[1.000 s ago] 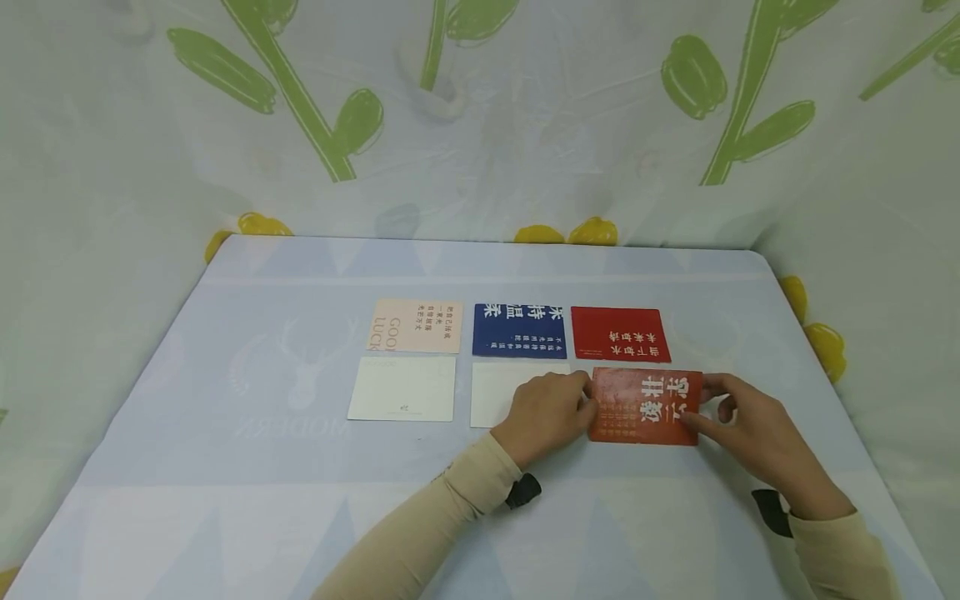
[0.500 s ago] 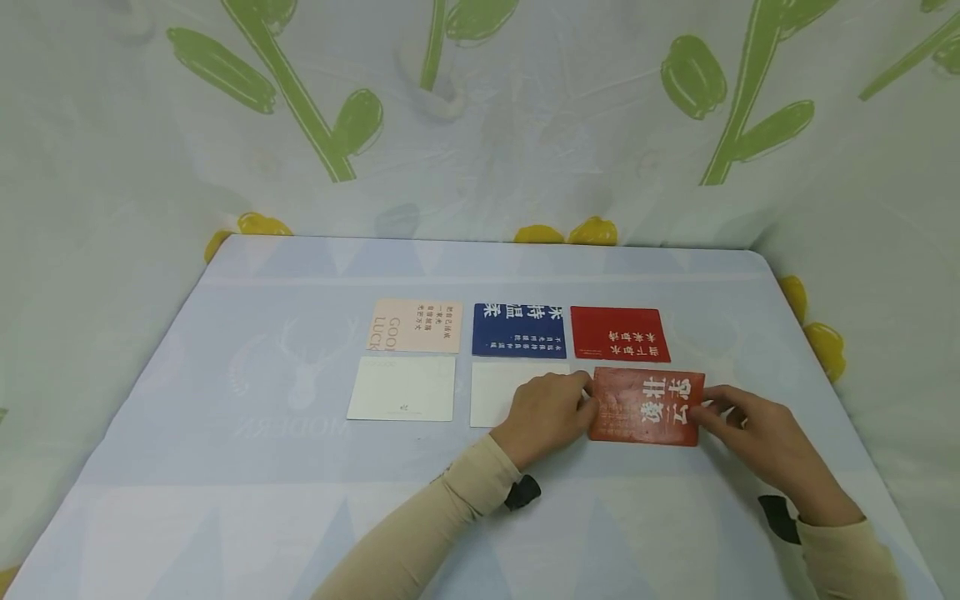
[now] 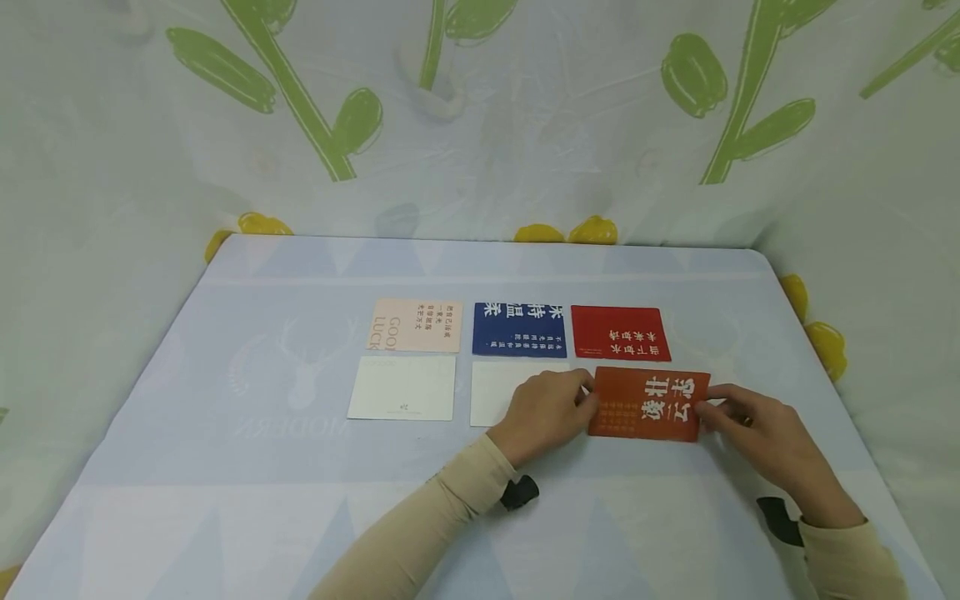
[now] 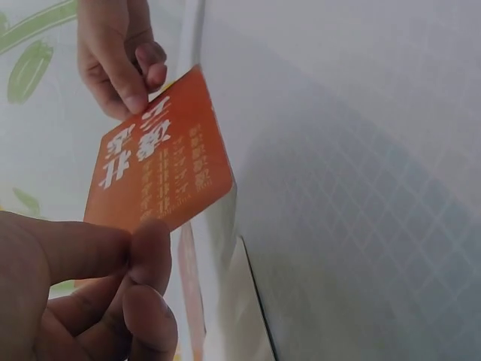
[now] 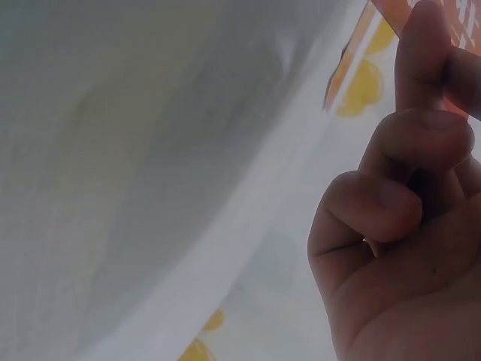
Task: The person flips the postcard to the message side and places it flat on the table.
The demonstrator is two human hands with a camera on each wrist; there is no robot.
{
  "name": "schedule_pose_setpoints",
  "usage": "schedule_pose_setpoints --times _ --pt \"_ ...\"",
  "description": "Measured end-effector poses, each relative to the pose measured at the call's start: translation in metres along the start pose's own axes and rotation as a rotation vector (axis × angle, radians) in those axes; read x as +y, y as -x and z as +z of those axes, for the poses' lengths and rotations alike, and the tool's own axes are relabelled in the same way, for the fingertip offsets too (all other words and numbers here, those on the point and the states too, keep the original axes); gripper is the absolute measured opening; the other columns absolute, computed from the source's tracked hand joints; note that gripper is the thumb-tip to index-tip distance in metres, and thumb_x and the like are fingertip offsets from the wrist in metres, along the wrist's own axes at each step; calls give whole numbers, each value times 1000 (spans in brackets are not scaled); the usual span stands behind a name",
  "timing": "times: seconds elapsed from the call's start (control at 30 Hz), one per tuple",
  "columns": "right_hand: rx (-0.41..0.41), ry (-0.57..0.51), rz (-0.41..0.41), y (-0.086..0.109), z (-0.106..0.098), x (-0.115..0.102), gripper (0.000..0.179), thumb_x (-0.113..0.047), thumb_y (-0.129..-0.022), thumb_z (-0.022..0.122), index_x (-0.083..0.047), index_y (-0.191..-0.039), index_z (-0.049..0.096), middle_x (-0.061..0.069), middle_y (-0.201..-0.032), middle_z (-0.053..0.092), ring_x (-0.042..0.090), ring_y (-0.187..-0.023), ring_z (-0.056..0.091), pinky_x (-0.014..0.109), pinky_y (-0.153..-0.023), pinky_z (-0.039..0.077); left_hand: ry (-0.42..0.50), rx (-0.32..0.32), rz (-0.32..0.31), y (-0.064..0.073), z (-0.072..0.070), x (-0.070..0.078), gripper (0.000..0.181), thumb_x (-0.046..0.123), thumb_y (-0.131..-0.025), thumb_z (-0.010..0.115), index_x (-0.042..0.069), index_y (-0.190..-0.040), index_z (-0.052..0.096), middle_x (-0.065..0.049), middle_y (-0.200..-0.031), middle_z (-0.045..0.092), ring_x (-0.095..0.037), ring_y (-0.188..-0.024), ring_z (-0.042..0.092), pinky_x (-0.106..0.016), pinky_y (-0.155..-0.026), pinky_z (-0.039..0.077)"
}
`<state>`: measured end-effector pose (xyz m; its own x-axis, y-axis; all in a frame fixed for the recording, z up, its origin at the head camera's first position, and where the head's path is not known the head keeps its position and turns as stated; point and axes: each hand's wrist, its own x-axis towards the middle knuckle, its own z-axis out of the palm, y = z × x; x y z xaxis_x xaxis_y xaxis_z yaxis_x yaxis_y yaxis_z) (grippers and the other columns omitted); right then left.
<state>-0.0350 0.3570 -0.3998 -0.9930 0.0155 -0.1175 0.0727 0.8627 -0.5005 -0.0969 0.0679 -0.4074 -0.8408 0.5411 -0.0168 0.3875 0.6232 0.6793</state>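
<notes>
An orange-red postcard [image 3: 630,396] with white lettering is held by its two short sides. At its left edge, my left hand [image 3: 543,408] pinches it between thumb and finger; the left wrist view shows that grip close up on the card [image 4: 169,177]. Opposite, my right hand [image 3: 780,446] pinches the right edge. The right wrist view catches only a corner of the card behind the fingers of the right hand [image 5: 406,203]. In the left wrist view the card is tilted, raised over the tabletop. A white card [image 3: 491,392] lies partly hidden under my left hand.
Behind lies a row of cards: a beige one [image 3: 412,325], a dark blue one [image 3: 519,333] and a red one [image 3: 621,335]. Another white card [image 3: 401,387] lies at the left of the front row. A patterned cloth covers the table [image 3: 247,433], with a leaf-printed curtain [image 3: 540,125] around it.
The orange-red postcard has shifted slightly right and its tilt has changed, with its near edge a little higher. My right hand has moved slightly right; my left hand has stayed nearly in place.
</notes>
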Motion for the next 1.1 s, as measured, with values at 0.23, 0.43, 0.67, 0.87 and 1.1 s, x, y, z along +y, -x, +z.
schedule_pose_setpoints --times 0.23,0.43,0.67,0.87,1.1 --pt "-27 -42 1 -1 -2 -1 41 -42 -100 63 -8 -123 67 1 -92 74 22 -87 59 34 -68 46 92 -30 -35 1 -4 -2 22 23 -100 61 10 -113 73 8 -81 70 -5 -60 55 -20 -52 44" --pt "-42 -54 12 -2 -2 -2 44 -44 -100 62 -7 -125 66 2 -93 74 25 -90 59 36 -68 45 112 -39 -43 1 -4 -3 23 23 -101 60 10 -114 74 10 -79 68 -5 -60 55 -21 -51 44" --pt "-20 -68 -4 -2 -4 -2 41 -42 -102 60 -8 -123 66 2 -96 75 19 -88 61 32 -67 47 145 -50 -34 1 -5 -3 24 22 -102 57 10 -113 74 15 -71 66 -4 -61 55 -22 -52 43" --pt "19 -99 -31 -1 -4 -2 33 -38 -103 59 -10 -118 68 -3 -89 74 11 -80 57 26 -62 44 183 -57 -50 1 -6 -2 22 22 -103 53 13 -106 73 15 -68 68 -5 -61 54 -23 -53 39" --pt "48 -136 -61 0 -5 -2 27 -34 -104 59 -11 -117 67 -4 -89 75 11 -79 56 25 -61 42 206 -41 -62 1 -8 2 25 23 -103 52 13 -109 74 15 -70 69 -4 -67 57 -23 -58 43"
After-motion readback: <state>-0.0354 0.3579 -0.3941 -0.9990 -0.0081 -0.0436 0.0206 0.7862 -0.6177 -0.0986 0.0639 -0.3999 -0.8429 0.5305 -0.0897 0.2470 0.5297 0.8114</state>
